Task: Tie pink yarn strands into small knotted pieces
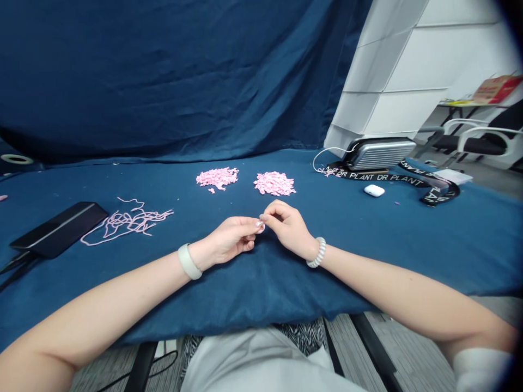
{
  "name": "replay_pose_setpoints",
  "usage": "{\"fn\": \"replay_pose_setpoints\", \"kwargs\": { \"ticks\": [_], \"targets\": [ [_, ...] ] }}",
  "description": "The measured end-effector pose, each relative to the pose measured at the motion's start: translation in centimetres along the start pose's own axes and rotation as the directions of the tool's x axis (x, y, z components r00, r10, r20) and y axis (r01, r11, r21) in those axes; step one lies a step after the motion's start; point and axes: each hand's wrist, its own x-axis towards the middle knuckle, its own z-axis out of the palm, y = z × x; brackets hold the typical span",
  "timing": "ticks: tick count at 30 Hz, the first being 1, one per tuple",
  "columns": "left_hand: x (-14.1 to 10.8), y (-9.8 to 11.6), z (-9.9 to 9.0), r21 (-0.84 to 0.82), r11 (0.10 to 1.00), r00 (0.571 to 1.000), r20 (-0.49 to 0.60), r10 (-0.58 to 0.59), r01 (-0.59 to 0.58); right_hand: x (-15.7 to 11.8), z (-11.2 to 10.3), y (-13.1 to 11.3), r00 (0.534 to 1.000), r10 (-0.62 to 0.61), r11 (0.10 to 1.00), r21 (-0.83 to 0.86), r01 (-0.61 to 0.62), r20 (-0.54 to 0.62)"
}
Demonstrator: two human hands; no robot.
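Observation:
My left hand (232,238) and my right hand (291,228) meet fingertip to fingertip above the blue cloth, both closed in a pinch. Whatever lies between the fingertips is too small to name; a pale pinkish spot shows there. Just beyond the hands are two heaps of small pink pieces, a left heap (217,177) and a right heap (274,184). Loose pink yarn strands (129,222) lie tangled to the left of my left hand.
A black flat device (59,228) with cables lies at the left. Toward the back right are a ribbed silver case (383,154), a black lettered strap (379,177) and a white earbud case (374,190). Blue cloth (368,234) covers the table; a blue curtain (171,76) hangs behind.

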Motion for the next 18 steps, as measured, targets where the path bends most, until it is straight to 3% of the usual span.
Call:
{"fn": "replay_pose_setpoints", "kwargs": {
  "ticks": [5, 10, 14, 18],
  "targets": [
    [0.0, 0.1, -0.4, 0.116, 0.992, 0.996, 0.071, -0.050, 0.042, 0.0, -0.2, 0.0, 0.995, -0.015, 1.000, 0.009, 0.014, 0.103],
    [-0.1, -0.1, -0.2, 0.224, 0.971, 0.995, 0.029, -0.092, 0.083, 0.3, -0.8, -0.5, 0.950, 0.015, 0.998, 0.056, -0.034, 0.312],
    [-0.2, -0.5, 0.0, 0.291, 0.956, 0.998, 0.027, -0.052, 0.042, 0.5, -1.0, -1.2, 0.897, 0.137, 0.967, 0.139, -0.213, 0.420],
    [-0.2, -1.1, 0.1, 0.201, 0.978, 0.998, 0.011, 0.056, -0.057, 0.8, -1.2, -1.2, 0.876, 0.262, 0.909, 0.200, -0.365, 0.405]
  ]
}}
